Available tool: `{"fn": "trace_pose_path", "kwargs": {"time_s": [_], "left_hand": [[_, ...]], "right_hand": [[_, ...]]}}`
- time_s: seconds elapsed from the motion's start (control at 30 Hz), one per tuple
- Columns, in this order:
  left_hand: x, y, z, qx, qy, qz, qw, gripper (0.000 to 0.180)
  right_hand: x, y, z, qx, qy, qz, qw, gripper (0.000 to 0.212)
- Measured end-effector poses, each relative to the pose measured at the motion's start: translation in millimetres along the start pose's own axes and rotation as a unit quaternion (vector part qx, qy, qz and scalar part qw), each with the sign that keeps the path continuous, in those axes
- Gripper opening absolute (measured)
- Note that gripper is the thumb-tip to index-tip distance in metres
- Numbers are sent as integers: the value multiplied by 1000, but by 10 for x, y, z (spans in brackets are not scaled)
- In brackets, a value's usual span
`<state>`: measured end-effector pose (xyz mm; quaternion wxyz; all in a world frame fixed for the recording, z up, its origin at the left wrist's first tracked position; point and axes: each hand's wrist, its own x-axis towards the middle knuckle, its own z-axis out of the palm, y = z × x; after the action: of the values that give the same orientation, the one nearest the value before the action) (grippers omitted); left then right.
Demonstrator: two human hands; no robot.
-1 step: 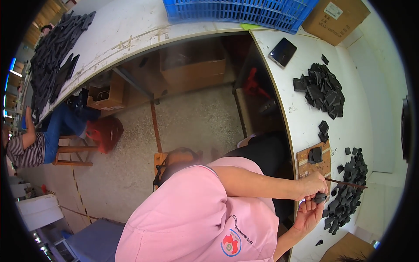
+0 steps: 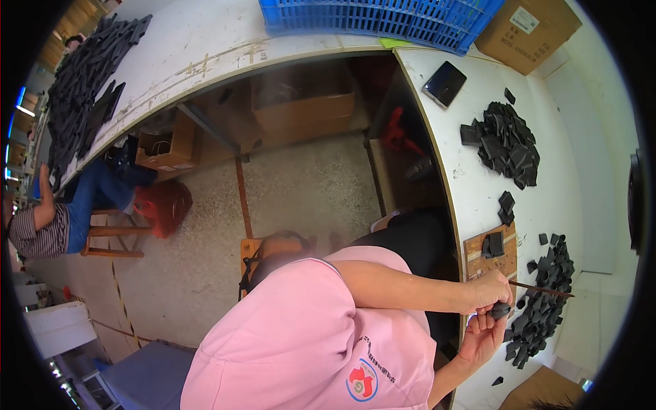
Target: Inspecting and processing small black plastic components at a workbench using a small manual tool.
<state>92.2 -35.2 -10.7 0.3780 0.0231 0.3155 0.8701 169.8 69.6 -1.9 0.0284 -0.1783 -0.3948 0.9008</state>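
Note:
My left hand (image 2: 490, 288) is closed around a thin brown stick-like tool (image 2: 543, 290), which juts out past its fingers toward the right. Just below it, my right hand (image 2: 482, 337) pinches a small black piece (image 2: 501, 310), and the fingers of both hands meet at this piece. Part of the piece and the tool's near end are hidden by the fingers. Beside the hands lies a wooden board (image 2: 473, 249) with a few black pieces (image 2: 493, 244) on it. A pile of small black pieces (image 2: 547, 301) spreads to the right of my hands.
A larger heap of black pieces (image 2: 509, 143) lies farther up the white table (image 2: 471, 184), near a phone (image 2: 444, 85). Beyond stand a blue crate (image 2: 383, 20) and a cardboard box (image 2: 529, 34). At far left, another person (image 2: 44, 229) sits by long black strips (image 2: 89, 75).

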Motion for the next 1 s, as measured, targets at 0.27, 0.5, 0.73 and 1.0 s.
{"fn": "trace_pose_path", "kwargs": {"time_s": [0.27, 0.5, 0.73, 1.0], "left_hand": [[-19, 63, -131, -18, 32, 23, 999, 11], [-46, 198, -319, -24, 105, 60, 992, 12], [-99, 463, -1090, -8, 191, 153, 970, 9], [-253, 1029, -3081, -81, 555, 226, 796, 12]], "right_hand": [[95, 49, 177, -21, -31, 32, 999, 17], [304, 217, 351, -72, -35, 61, 995, 15], [795, 487, 689, -355, -39, -44, 933, 15], [1487, 953, 1025, -663, -76, -214, 713, 19]]}}
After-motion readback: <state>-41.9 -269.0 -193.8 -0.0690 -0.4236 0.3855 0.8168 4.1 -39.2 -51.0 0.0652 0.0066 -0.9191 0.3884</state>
